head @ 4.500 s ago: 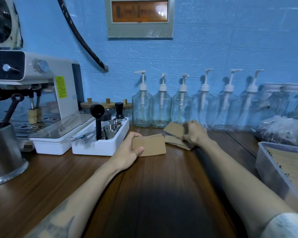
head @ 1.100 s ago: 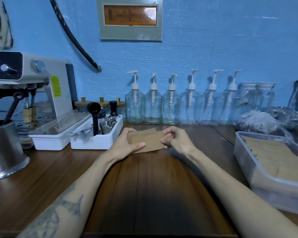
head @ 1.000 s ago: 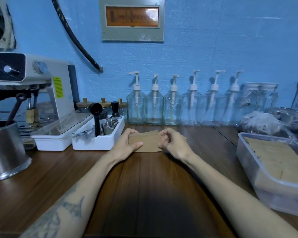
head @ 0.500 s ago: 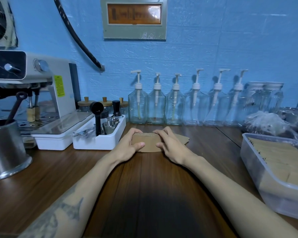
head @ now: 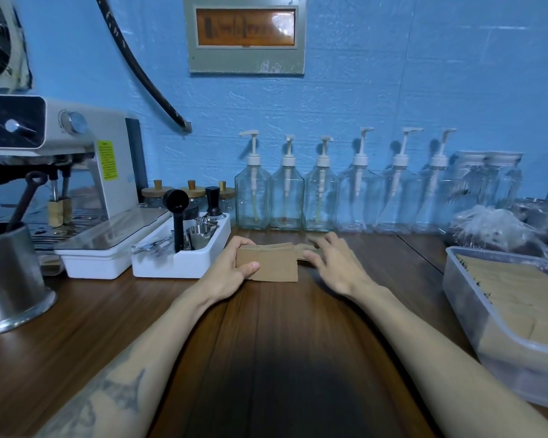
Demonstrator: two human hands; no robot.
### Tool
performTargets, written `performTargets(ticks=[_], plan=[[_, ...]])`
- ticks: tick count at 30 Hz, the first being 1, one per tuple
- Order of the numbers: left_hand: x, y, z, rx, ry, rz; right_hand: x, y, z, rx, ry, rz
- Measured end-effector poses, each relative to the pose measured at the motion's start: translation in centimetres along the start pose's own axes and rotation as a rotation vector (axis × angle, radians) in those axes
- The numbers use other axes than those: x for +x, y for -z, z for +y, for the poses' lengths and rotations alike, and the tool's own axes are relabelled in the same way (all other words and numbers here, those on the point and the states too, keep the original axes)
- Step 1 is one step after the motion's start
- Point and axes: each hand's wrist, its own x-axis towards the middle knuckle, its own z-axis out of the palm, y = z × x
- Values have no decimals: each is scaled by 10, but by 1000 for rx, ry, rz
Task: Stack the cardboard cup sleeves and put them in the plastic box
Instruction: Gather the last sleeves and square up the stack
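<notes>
I judge the stack of cardboard cup sleeves [head: 271,263] at frame centre light, stiff-edged, prone to fanning: my left hand [head: 231,270] grips its left end, my right hand [head: 332,263] relaxed beside it.

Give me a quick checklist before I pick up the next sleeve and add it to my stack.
1. Stack secured: ok. The left hand grips the stack of sleeves, thumb on its front face.
2. Right hand free: ok. Its fingers are spread and hold nothing.
3. Next sleeve within reach: ok. A loose sleeve lies on the counter just behind the right hand's fingertips.
4. Stack edges aligned: cannot tell. The top edges look roughly even, but the far side is hidden.
5. Room in the plastic box: cannot tell. It already holds rows of sleeves.
6. Path to the box: ok. Bare counter lies between hands and box.
</notes>
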Motion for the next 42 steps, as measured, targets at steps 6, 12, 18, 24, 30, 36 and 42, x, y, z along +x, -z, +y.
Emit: performTargets(ticks=[6,12,18,24,30,36,42], plan=[[-1,1,2,-14,11,5,4,-1,15,-214,-139,-138],[0,0,2,-10,19,-16,6,3,19,-181,-165,-166],[-1,0,2,7,13,-8,4,11,15,-22,-157,-90],[-2,0,5,8,15,-11,5,18,11,198,-204,-66],[-2,0,4,15,13,-10,4,21,16,249,-277,-75],[-1,0,2,23,22,-1,3,40,7,587,-321,332],[-2,0,3,23,33,1,-9,41,-11,739,-112,293]])
